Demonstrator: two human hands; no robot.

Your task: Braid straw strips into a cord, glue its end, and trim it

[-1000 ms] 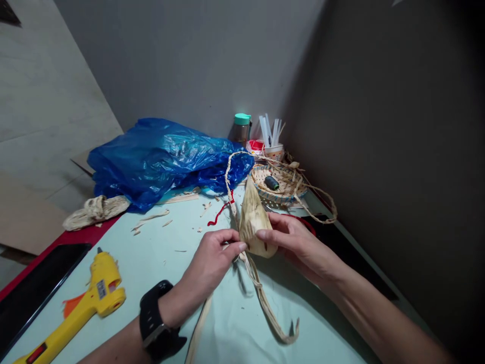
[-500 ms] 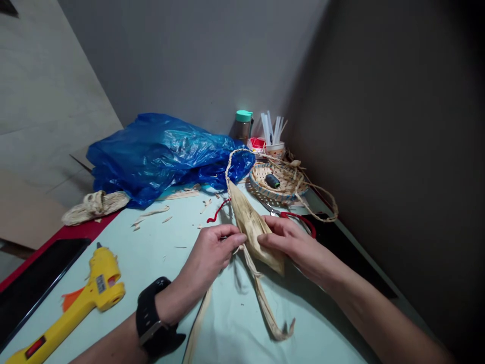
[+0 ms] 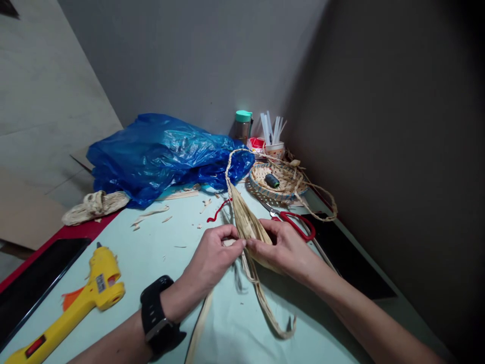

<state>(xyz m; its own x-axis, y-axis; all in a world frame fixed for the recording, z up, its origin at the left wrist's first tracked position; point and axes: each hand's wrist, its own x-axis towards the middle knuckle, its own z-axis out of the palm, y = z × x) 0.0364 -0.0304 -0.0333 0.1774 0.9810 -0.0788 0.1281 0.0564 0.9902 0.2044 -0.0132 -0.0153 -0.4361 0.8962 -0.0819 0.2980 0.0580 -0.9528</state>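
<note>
Both hands meet over the light green table top, working a dry corn husk point(image 3: 244, 217) that tapers at its far end into a long braided husk cord point(image 3: 228, 167). My left hand point(image 3: 217, 253), with a black watch on the wrist, pinches strands at the husk's left edge. My right hand point(image 3: 286, 247) grips the husk's folded right side between thumb and fingers, its thumb tip close to the left one. Loose husk strands point(image 3: 267, 306) hang from below the hands and curl toward me. A red string point(image 3: 219, 211) lies just beyond.
A yellow glue gun point(image 3: 98, 283) lies at left. Behind are a blue plastic bag point(image 3: 166, 151), a bundle of husk cord point(image 3: 94, 206) and a lidded bottle point(image 3: 243, 126). A woven basket point(image 3: 255, 189) holds a dark thread spool point(image 3: 272, 180). Red-handled scissors point(image 3: 297, 222) rest near my right hand.
My right hand has shifted left, bringing its thumb beside my left hand. The husk is folded narrower, and its pointed lower end is now mostly covered by the right hand.
</note>
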